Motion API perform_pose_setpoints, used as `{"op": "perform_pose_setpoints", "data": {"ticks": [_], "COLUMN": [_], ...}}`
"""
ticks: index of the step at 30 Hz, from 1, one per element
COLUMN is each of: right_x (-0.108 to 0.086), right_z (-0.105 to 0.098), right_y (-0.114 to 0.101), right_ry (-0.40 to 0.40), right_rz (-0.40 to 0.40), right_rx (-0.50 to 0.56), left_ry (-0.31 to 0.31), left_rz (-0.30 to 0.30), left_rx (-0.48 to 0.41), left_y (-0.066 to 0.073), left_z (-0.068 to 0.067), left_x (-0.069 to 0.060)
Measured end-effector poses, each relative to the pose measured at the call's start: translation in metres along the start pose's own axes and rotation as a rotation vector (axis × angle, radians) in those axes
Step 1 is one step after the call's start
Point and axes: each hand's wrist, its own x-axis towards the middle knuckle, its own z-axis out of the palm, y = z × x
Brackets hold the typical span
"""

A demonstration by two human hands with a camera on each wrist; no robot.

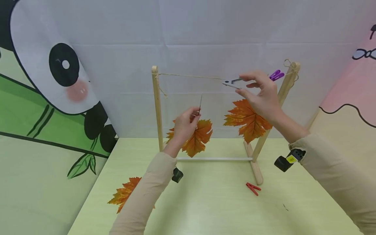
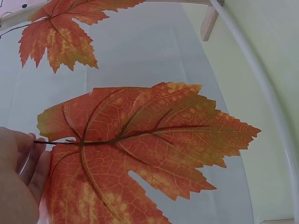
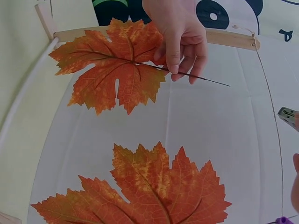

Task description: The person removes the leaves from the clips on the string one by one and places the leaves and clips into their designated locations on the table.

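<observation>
Between the thumb and fingers of my left hand (image 1: 185, 124) is the thin dark stem of an orange leaf (image 1: 197, 138); the stem points up, below the string (image 1: 191, 76). The same leaf (image 2: 135, 135) fills much of the left wrist view, and the left hand (image 3: 180, 42) pinches its stem in the right wrist view. My right hand (image 1: 262, 94) pinches a white clip (image 1: 230, 84) beside the string. A second leaf (image 1: 248, 120) hangs below the right hand, near a purple clip (image 1: 276, 75) by the right post.
The string runs between two wooden posts (image 1: 157, 111), with a white bar (image 1: 214, 159) low between them. On the table (image 1: 211, 202) lie a red clip (image 1: 253, 188), another orange leaf (image 1: 124, 194) partly behind the left sleeve, and a small dark bit (image 1: 285, 207).
</observation>
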Motion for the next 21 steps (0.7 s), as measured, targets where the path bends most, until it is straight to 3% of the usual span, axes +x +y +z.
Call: {"op": "perform_pose_setpoints", "data": {"ticks": [4, 11, 21], "right_x": [-0.004, -0.012, -0.035], "right_z": [-0.001, -0.004, -0.004], "right_y": [0.001, 0.005, 0.009], "right_ry": [-0.003, -0.026, -0.033], "right_rz": [-0.009, -0.094, -0.034], "right_rx": [-0.001, -0.021, -0.03], "left_ry": [0.001, -0.013, -0.03], "left_rz": [0.002, -0.014, -0.028], "left_rx": [0.007, -0.001, -0.008], "left_y": [-0.003, -0.009, -0.021], "left_z": [0.0, -0.001, 0.002], "left_x": [-0.003, -0.009, -0.019]}}
